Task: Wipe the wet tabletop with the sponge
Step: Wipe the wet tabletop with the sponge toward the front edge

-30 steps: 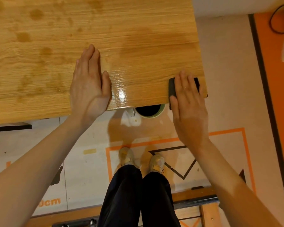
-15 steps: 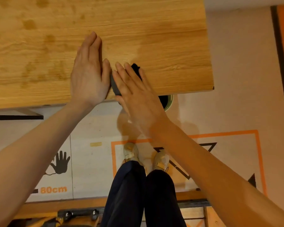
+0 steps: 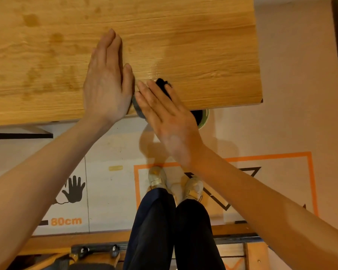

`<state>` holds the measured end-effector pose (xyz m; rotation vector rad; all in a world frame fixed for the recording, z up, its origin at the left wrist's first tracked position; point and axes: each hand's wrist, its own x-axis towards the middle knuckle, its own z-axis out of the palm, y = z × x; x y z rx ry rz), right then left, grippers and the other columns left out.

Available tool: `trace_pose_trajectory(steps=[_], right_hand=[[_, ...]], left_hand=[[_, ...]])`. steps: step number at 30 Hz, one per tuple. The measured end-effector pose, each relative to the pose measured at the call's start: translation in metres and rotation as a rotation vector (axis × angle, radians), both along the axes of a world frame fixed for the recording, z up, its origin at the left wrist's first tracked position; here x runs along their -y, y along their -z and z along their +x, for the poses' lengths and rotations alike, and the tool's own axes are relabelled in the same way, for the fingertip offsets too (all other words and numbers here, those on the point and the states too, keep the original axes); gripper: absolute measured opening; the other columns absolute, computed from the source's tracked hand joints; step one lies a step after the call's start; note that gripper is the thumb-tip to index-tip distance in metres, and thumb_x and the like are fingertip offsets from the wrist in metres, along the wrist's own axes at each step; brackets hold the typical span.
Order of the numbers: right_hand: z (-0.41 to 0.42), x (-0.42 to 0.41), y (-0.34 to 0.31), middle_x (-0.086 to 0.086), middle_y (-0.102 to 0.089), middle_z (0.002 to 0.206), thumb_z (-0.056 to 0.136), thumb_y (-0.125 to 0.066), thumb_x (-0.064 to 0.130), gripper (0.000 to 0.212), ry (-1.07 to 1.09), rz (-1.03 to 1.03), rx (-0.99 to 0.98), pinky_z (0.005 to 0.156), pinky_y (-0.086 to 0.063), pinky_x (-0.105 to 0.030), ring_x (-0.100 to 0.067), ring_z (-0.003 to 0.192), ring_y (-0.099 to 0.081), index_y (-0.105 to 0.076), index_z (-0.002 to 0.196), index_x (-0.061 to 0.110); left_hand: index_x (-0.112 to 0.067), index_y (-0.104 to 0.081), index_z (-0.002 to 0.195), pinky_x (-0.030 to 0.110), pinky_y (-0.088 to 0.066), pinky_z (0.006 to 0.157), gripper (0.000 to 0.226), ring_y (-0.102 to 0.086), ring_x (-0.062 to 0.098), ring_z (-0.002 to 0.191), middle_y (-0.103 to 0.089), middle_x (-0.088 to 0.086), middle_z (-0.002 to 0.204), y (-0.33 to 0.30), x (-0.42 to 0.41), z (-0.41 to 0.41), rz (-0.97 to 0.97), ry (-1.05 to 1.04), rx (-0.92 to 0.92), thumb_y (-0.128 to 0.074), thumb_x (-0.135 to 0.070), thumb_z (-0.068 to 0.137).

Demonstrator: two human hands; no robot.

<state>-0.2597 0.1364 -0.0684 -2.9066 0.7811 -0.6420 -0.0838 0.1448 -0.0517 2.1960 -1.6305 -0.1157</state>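
Your right hand (image 3: 164, 115) presses the sponge (image 3: 162, 84) flat on the wet desk (image 3: 203, 55), close to its near edge.

Your right fingers (image 3: 144, 90) lie straight and slightly spread over the dark sponge, which peeks out past them and beside your palm. Your left hand (image 3: 107, 80) rests flat on the desk just beside it, fingers straight and together, thumb side nearly touching the sponge. Damp blotches mark the wood to the left. A green-rimmed cup (image 3: 202, 117) sits on the floor under the desk edge.
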Motion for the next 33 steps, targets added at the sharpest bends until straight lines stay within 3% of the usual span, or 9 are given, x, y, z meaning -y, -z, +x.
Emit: trace_pose_trajectory(steps=[3,7,9,12,17,21,24,28,33], right_hand=[[-0.034,0.021,-0.002,-0.018,-0.044,0.146,0.1,-0.038,-0.002,0.041,-0.072,-0.044,-0.088,0.115,-0.032,-0.046,-0.032,0.137,-0.041,-0.042,0.141,-0.002],[-0.133,0.059,-0.002,-0.02,-0.046,0.144,0.09,-0.063,-0.006,0.05,0.118,-0.054,-0.137,0.113,-0.034,-0.051,-0.034,0.135,-0.043,-0.048,0.137,-0.004],[-0.153,0.062,-0.004,-0.02,-0.043,0.146,0.091,-0.065,-0.001,0.052,0.184,0.025,-0.152,0.116,-0.029,-0.052,-0.035,0.137,-0.04,-0.045,0.138,-0.004],[-0.109,0.044,-0.006,-0.017,-0.041,0.149,0.087,-0.068,-0.002,0.062,0.212,0.074,-0.104,0.119,-0.023,-0.048,-0.031,0.14,-0.036,-0.04,0.142,0.0],[-0.01,0.008,0.0,-0.014,-0.041,0.15,0.096,-0.056,0.006,0.05,0.081,0.017,-0.056,0.12,-0.014,-0.042,-0.028,0.14,-0.036,-0.039,0.143,0.001],[-0.039,0.02,-0.002,-0.012,-0.034,0.154,0.099,-0.051,0.01,0.051,0.043,-0.016,-0.166,0.119,-0.023,-0.045,-0.027,0.143,-0.03,-0.034,0.147,0.003],[-0.097,0.04,-0.001,-0.014,-0.03,0.155,0.099,-0.053,0.017,0.056,0.17,-0.07,-0.281,0.117,-0.024,-0.053,-0.03,0.144,-0.029,-0.03,0.149,0.003],[-0.14,0.059,-0.01,-0.017,-0.042,0.148,0.098,-0.05,0.019,0.048,0.253,0.05,-0.185,0.113,-0.027,-0.057,-0.034,0.138,-0.038,-0.041,0.142,0.001],[-0.15,0.06,-0.023,-0.016,-0.04,0.15,0.094,-0.058,0.01,0.05,0.253,0.419,0.066,0.115,-0.029,-0.054,-0.032,0.144,-0.03,-0.044,0.14,-0.001]], left_hand=[[0.002,-0.033,0.154,0.046,-0.028,0.122,0.054,-0.029,0.031,0.151,-0.03,0.017,0.163,0.001,-0.001,-0.001,0.003,0.0,-0.007,-0.033,-0.026,0.108],[0.004,-0.033,0.154,0.047,-0.027,0.123,0.054,-0.028,0.032,0.152,-0.029,0.018,0.163,-0.001,0.0,-0.001,0.0,0.003,-0.034,-0.035,-0.024,0.108],[0.004,-0.033,0.153,0.049,-0.026,0.123,0.053,-0.028,0.032,0.152,-0.029,0.019,0.163,-0.001,0.001,-0.001,0.001,0.002,-0.044,-0.037,-0.022,0.107],[0.005,-0.033,0.153,0.05,-0.025,0.123,0.053,-0.029,0.034,0.151,-0.03,0.02,0.162,-0.002,0.001,-0.001,0.004,-0.002,-0.059,-0.038,-0.021,0.107],[0.006,-0.033,0.153,0.052,-0.027,0.122,0.052,-0.029,0.035,0.151,-0.03,0.021,0.162,-0.001,0.001,-0.001,0.001,0.014,-0.05,-0.036,-0.021,0.109],[0.005,-0.033,0.153,0.051,-0.027,0.122,0.051,-0.028,0.034,0.152,-0.029,0.019,0.163,0.0,0.0,0.001,0.007,0.019,-0.064,-0.036,-0.021,0.109],[0.005,-0.033,0.153,0.051,-0.026,0.123,0.052,-0.027,0.034,0.152,-0.029,0.019,0.163,-0.001,-0.001,0.002,0.01,0.027,-0.086,-0.037,-0.022,0.109],[0.002,-0.033,0.154,0.05,-0.027,0.123,0.053,-0.026,0.03,0.153,-0.028,0.016,0.164,-0.002,0.0,0.003,0.026,0.014,-0.119,-0.037,-0.024,0.109],[-0.004,-0.032,0.156,0.044,-0.024,0.125,0.057,-0.021,0.021,0.155,-0.023,0.007,0.166,-0.009,0.002,0.004,0.066,-0.012,-0.265,-0.04,-0.028,0.105]])
